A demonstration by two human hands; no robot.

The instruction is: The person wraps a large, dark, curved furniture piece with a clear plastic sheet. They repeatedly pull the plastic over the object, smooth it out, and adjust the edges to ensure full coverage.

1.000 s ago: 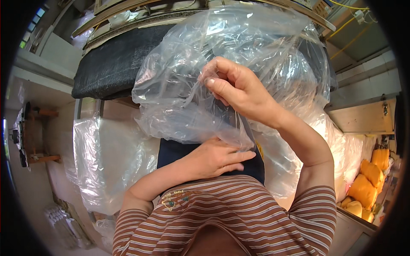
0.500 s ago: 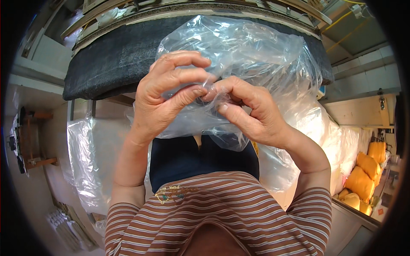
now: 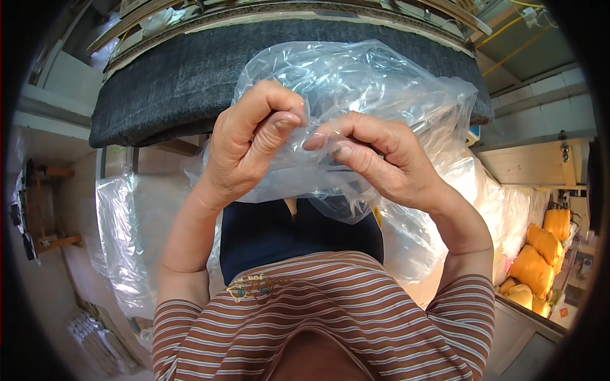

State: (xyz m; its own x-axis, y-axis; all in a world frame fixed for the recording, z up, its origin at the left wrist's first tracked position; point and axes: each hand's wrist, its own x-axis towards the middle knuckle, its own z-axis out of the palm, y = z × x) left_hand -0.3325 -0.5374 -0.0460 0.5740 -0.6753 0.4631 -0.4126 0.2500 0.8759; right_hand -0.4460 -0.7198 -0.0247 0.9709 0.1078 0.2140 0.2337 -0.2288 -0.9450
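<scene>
A large, crinkled clear plastic bag [image 3: 375, 76] spreads in front of me, part of it over a dark padded bench edge and part hanging above my lap. My left hand [image 3: 257, 130] pinches the film between thumb and bent index finger; its other fingers curl behind. Close to its right, my right hand [image 3: 384, 155] grips the same film, thumb and fingertips drawn near each other. A short stretch of plastic lies between the two pinches. Folds of the bag droop below my right hand.
Dark cloth padding [image 3: 171, 82] covers the bench front, with wooden rails [image 3: 152, 25] behind it. More clear plastic sheeting [image 3: 124, 241] hangs at left, and further plastic is piled at right. Yellow bundles [image 3: 534, 270] lie at far right beside a light wooden panel [image 3: 530, 166].
My left hand's raised, spread fingers have curled down, and its pinch has moved slightly away from my right hand. The bag's top has sunk a little and shifted.
</scene>
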